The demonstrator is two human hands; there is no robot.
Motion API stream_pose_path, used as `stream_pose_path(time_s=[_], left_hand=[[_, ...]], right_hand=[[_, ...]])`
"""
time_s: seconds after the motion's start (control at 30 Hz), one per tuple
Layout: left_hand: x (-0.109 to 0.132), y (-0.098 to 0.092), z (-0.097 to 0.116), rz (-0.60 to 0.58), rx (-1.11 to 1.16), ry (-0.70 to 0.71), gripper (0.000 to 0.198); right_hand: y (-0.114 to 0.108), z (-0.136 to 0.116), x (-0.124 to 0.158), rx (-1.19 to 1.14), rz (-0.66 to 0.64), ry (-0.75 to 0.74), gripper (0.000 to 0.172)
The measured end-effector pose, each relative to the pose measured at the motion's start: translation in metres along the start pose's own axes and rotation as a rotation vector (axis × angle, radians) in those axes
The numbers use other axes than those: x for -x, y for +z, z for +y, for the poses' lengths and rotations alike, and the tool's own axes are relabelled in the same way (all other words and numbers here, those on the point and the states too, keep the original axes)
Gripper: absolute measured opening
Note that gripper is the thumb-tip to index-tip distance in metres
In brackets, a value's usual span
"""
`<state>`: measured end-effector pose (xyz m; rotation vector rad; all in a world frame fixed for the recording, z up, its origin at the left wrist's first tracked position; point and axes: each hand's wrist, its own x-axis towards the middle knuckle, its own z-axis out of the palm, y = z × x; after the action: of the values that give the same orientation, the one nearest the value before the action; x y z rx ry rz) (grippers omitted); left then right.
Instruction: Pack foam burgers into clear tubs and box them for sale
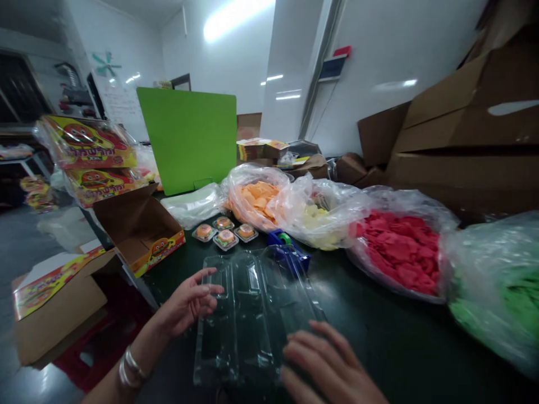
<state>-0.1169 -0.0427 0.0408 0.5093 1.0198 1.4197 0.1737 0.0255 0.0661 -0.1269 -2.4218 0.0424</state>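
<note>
- Left hand (191,300) at nine o'clock of the clear tray (242,314): grip apart.
- Right hand (324,362) at four o'clock: cannot tell its grip.
- Tray looks thin, so touch softly.

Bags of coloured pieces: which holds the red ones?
The third bag from the left, between the yellow pieces and the green pieces; the others show orange, yellow or green.
</note>
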Motion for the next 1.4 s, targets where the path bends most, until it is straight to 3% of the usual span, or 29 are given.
stream_pose_path(time_s=[0.03,0.1,0.2,0.23,0.3,0.4,0.57,0.73,0.83,1.03,1.4], left_hand=[[-0.004,0.001,0.003,0.001,-0.007,-0.006,0.055],[-0.01,0.004,0.008,-0.007,-0.032,-0.012,0.052],[-0.016,0.012,0.013,-0.053,-0.08,-0.016,0.053],[-0.018,0.015,0.014,-0.073,-0.097,-0.025,0.054],[-0.022,0.02,0.016,-0.109,-0.139,-0.053,0.053],[-0.033,0.027,0.019,-0.138,-0.216,-0.076,0.054],[-0.041,0.033,0.013,0.072,-0.475,0.107,0.053],[-0.031,0.017,0.012,0.117,-0.827,0.237,0.042],[-0.026,-0.013,0.044,0.196,-0.936,0.197,0.032],[-0.003,-0.079,0.128,0.214,-1.046,-0.038,0.028],[0.001,-0.137,0.201,0.388,-1.471,-0.016,0.026]], right_hand=[[-0.01,0.009,0.0,-0.026,0.041,0.088,0.031],[-0.023,0.028,0.002,-0.144,0.174,0.464,0.038],[-0.023,0.049,0.006,-0.658,0.249,1.095,0.048],[-0.019,0.052,0.007,-0.882,0.234,1.223,0.054],[-0.006,0.05,0.007,-1.261,0.192,1.335,0.062],[0.012,0.039,0.007,-1.488,0.216,1.357,0.059],[0.029,0.028,0.008,-1.445,0.554,1.395,0.058],[0.061,0.021,-0.015,-1.573,0.69,1.302,0.057],[0.086,0.013,-0.042,-1.722,0.577,1.274,0.055],[0.128,-0.006,-0.098,-1.94,0.142,1.189,0.047],[0.191,-0.016,-0.171,-2.072,0.052,1.127,0.049]])
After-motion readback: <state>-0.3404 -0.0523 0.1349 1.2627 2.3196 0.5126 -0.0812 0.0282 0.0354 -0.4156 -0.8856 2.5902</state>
